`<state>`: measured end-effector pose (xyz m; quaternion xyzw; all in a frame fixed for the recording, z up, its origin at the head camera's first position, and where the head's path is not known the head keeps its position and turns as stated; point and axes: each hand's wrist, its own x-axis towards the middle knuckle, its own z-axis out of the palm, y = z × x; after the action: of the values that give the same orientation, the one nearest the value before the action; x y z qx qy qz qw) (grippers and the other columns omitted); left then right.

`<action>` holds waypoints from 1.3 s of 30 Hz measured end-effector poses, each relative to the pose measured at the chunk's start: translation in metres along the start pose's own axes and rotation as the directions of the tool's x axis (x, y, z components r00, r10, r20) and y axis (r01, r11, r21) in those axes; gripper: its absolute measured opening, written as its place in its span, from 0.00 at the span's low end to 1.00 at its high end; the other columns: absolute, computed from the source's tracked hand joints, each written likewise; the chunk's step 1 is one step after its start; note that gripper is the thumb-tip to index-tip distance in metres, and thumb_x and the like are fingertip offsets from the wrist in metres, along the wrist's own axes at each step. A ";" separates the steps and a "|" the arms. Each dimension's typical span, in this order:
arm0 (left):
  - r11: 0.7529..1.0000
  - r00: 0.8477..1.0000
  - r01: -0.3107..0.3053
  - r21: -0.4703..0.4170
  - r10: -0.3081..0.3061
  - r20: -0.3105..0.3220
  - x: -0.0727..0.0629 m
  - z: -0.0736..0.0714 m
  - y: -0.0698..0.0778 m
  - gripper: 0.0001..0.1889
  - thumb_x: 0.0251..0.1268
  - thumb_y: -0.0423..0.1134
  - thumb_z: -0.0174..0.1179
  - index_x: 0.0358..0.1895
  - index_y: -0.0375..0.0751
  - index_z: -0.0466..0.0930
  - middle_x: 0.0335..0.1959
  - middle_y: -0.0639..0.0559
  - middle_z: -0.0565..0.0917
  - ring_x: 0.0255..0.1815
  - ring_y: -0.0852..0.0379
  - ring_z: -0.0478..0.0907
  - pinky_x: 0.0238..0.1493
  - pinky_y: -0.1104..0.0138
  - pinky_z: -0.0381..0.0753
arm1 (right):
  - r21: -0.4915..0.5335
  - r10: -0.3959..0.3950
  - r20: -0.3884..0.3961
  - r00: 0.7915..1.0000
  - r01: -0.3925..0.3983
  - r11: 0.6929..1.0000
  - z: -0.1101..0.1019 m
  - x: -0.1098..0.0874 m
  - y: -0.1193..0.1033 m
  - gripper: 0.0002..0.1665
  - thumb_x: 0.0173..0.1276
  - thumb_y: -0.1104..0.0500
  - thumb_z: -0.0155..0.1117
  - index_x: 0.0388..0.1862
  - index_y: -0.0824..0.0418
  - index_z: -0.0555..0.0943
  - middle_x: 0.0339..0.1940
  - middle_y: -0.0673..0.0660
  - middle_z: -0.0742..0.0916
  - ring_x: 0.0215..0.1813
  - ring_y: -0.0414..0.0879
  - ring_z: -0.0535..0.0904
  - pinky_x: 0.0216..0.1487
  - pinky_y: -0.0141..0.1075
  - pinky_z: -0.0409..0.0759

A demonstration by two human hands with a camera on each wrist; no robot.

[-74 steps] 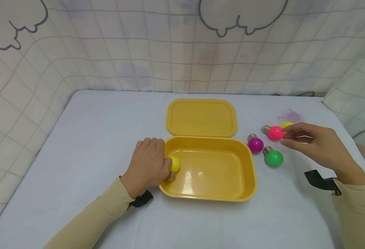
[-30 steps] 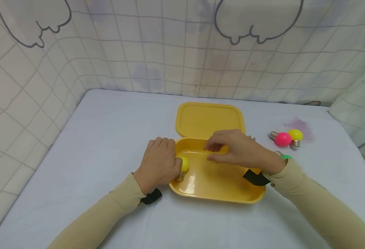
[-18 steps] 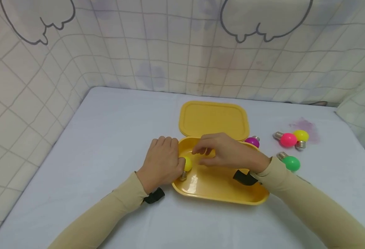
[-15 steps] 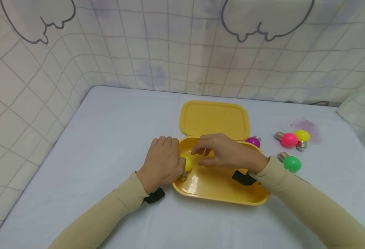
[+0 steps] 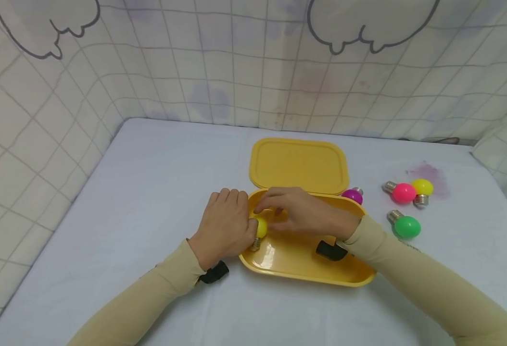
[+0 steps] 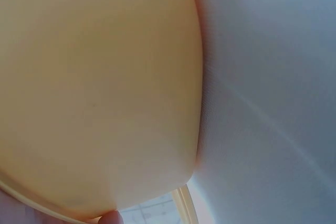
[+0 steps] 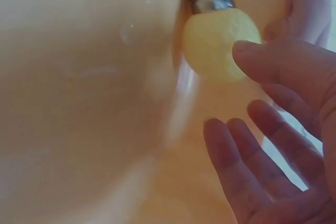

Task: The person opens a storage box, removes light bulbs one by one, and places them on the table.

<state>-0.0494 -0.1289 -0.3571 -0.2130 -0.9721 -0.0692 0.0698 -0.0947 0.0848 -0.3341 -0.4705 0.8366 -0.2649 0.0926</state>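
My left hand point(image 5: 227, 228) grips the left rim of a yellow plastic box point(image 5: 305, 274), thumb on the inner side. In the left wrist view the box's outer wall point(image 6: 105, 87) fills most of the picture, with a fingertip at the rim below. Inside, against the left end, lies a yellow light bulb point(image 5: 260, 228) with a metal screw base. My right hand point(image 5: 298, 211) reaches over the box, fingers spread and loosely bent. In the right wrist view its thumb point(image 7: 252, 56) overlaps the bulb point(image 7: 215, 40), while the other fingers stand apart from it.
Behind the box lies its flat yellow lid point(image 5: 298, 166). Right of the box are a purple bulb point(image 5: 352, 195) by the corner, a green bulb point(image 5: 407, 227), a pink bulb point(image 5: 404, 193) and another yellow bulb point(image 5: 422, 187). A patterned curtain point(image 5: 253, 72) hangs behind the table.
The right hand has moved left from beside the pink bulb to over the box, close to the yellow bulb inside. My left hand keeps its grip on the rim.
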 end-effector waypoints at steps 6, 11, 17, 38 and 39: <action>1.000 0.999 -0.012 0.004 0.012 -0.040 0.000 0.001 0.001 0.10 0.65 0.43 0.49 0.31 0.39 0.67 0.25 0.50 0.67 0.31 0.50 0.64 0.38 0.61 0.62 | -0.043 0.002 0.036 0.999 -0.001 0.999 0.005 0.001 0.002 0.18 0.67 0.58 0.72 0.57 0.52 0.85 0.58 0.47 0.87 0.63 0.43 0.81 0.69 0.41 0.79; 1.000 0.998 -0.019 0.008 0.020 -0.056 0.000 0.000 0.002 0.10 0.63 0.43 0.50 0.29 0.40 0.66 0.24 0.50 0.67 0.30 0.50 0.63 0.36 0.61 0.61 | -0.048 -0.004 0.043 0.999 0.006 0.999 0.010 0.002 0.003 0.18 0.67 0.58 0.71 0.56 0.51 0.84 0.55 0.46 0.87 0.60 0.41 0.81 0.68 0.39 0.79; 1.000 0.999 -0.015 0.011 0.016 -0.051 0.000 0.000 0.002 0.10 0.63 0.43 0.50 0.29 0.40 0.66 0.23 0.50 0.67 0.29 0.50 0.63 0.36 0.61 0.61 | -0.026 0.013 0.056 0.998 -0.012 1.000 0.012 0.001 0.001 0.20 0.66 0.57 0.72 0.57 0.50 0.83 0.55 0.45 0.86 0.56 0.41 0.80 0.64 0.38 0.80; 1.000 1.000 -0.006 0.012 0.006 -0.026 0.000 -0.001 0.002 0.13 0.65 0.46 0.52 0.30 0.39 0.67 0.24 0.50 0.66 0.30 0.50 0.62 0.37 0.61 0.60 | 0.073 0.094 0.113 0.989 -0.103 0.992 0.014 0.001 0.004 0.24 0.60 0.53 0.79 0.55 0.52 0.83 0.51 0.45 0.87 0.51 0.39 0.83 0.57 0.34 0.83; 1.000 1.000 -0.006 0.012 0.006 -0.023 0.000 -0.001 0.002 0.13 0.65 0.46 0.51 0.30 0.39 0.67 0.24 0.50 0.67 0.30 0.50 0.62 0.37 0.61 0.60 | 0.067 0.090 0.113 0.989 -0.098 0.993 0.014 0.000 0.004 0.24 0.60 0.52 0.79 0.55 0.52 0.83 0.50 0.45 0.87 0.51 0.39 0.83 0.57 0.34 0.83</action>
<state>-0.0485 -0.1273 -0.3557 -0.2147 -0.9710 -0.0656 0.0827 -0.0920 0.0811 -0.3481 -0.4407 0.8413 -0.2642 0.1680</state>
